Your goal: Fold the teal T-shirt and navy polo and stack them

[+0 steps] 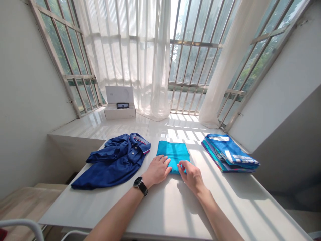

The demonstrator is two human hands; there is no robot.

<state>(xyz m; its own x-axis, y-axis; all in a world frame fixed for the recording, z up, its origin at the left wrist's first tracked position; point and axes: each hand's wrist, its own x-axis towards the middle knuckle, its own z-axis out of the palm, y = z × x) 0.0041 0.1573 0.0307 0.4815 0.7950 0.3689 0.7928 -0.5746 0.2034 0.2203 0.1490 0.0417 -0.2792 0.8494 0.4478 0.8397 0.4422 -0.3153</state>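
A turquoise garment (pixel 175 150) lies folded into a flat rectangle on the white table. My left hand (pixel 158 170) rests on its near left part, palm down with the fingers stretched out. Over the near right part is my right hand (pixel 190 174), its fingers curled and drawn together at the cloth. Whether any fabric is caught between those fingertips I cannot make out. To the left, a dark blue polo shirt (pixel 117 164) is spread loosely, its collar with red and white trim pointing right. On the right stands a stack of folded clothes (pixel 230 154), a blue printed shirt on top.
The white table (pixel 155 214) meets a tiled window ledge (pixel 92 125) at the back. On the ledge, an opened white box (pixel 120 113) has a dark device (pixel 122 105) on it. Sheer curtains (pixel 125 50) hang before barred windows. A white metal rail (pixel 22 222) shows at lower left.
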